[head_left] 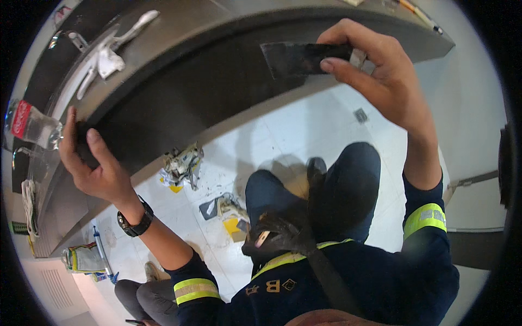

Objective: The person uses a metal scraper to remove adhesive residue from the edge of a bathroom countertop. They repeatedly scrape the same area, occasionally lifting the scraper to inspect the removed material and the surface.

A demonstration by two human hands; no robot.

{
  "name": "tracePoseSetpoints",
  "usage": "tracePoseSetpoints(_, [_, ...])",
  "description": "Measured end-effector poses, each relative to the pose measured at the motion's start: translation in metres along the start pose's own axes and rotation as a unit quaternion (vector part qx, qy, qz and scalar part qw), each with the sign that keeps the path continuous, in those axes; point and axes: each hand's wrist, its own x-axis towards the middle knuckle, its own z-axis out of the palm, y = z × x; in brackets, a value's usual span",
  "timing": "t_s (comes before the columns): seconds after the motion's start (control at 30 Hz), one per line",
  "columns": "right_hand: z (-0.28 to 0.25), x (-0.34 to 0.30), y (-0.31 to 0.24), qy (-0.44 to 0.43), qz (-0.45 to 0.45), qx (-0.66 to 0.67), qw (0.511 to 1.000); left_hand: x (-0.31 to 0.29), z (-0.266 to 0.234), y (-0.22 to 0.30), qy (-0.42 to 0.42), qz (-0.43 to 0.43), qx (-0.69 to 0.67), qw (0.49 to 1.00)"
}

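My right hand (380, 68) is raised to the dark counter front (190, 89). Thumb and fingers pinch a flat, dark rectangular plate (296, 58) that looks like a scraper blade. A whitish piece (359, 57) shows between the fingers; I cannot tell whether it belongs to the plate. My left hand (95, 163) is at the counter's left edge, its thumb and fingers apart and holding nothing. Close to its fingertips lies a clear plastic bottle (41, 127) with a red label. A black watch (137, 217) is on my left wrist.
White crumpled cloth or gloves (111, 62) lie on the counter, pens (427, 16) at its far right. Crumpled waste (185, 164) and a yellow piece (234, 229) lie on the tiled floor. At lower left are a caulking gun (102, 252) and another person's legs (144, 299).
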Motion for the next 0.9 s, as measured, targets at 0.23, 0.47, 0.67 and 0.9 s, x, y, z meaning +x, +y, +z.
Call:
tracePoseSetpoints(0.23, [0.010, -0.029, -0.003, 0.026, 0.212, 0.042, 0.976, -0.001, 0.007, 0.008, -0.018, 0.002, 0.008, 1.000])
tracePoseSetpoints(0.47, [0.037, -0.076, 0.037, -0.021, 0.284, 0.224, 0.932, 0.009, -0.004, 0.009, -0.044, 0.036, 0.119, 0.991])
tracePoseSetpoints(0.67, [0.041, -0.072, 0.043, 0.037, 0.225, 0.299, 0.927, 0.038, 0.001, 0.023, 0.004, 0.013, 0.097, 0.995])
tracePoseSetpoints(0.9, [0.011, -0.024, 0.038, 0.125, 0.129, 0.433, 0.884, 0.071, 0.036, -0.002, -0.103, -0.043, 0.090, 0.990])
